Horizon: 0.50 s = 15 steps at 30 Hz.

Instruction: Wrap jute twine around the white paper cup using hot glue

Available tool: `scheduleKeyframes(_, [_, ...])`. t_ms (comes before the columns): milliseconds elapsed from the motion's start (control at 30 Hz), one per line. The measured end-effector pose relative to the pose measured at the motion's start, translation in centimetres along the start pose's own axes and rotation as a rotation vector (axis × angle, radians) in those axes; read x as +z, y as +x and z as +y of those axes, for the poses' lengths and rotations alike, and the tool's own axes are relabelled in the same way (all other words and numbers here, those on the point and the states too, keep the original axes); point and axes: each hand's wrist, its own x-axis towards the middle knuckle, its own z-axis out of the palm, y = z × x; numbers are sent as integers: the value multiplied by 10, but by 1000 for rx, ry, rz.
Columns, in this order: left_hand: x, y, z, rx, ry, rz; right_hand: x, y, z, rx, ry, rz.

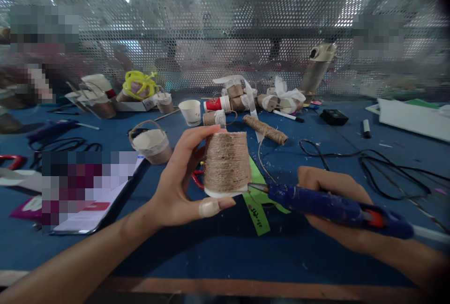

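My left hand [183, 182] holds an upside-down paper cup wrapped in jute twine [227, 163], thumb under its white rim and fingers over the top. My right hand [337, 205] grips a blue glue gun [333, 208] lying sideways, its metal tip touching the lower right edge of the cup. A loose end of twine [263, 163] curls up from beside the tip. Green paper strips [258, 201] lie on the blue table [225, 252] under the cup.
A spool of jute twine [265, 129], several wrapped and plain paper cups [190, 111], a cup with a twine handle [153, 144], black cables [372, 163], markers, a black box [333, 116], white sheets [411, 116], and a perforated metal screen [225, 37] behind.
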Motion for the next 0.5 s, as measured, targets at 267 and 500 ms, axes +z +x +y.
scheduleKeyframes(267, [-3,3,5,53,162,-23,0,-3,-1,-28,-124,-9])
scheduleKeyframes(500, [-5,6,0,269,315,-45,2,-7,2,-74,-202,-25])
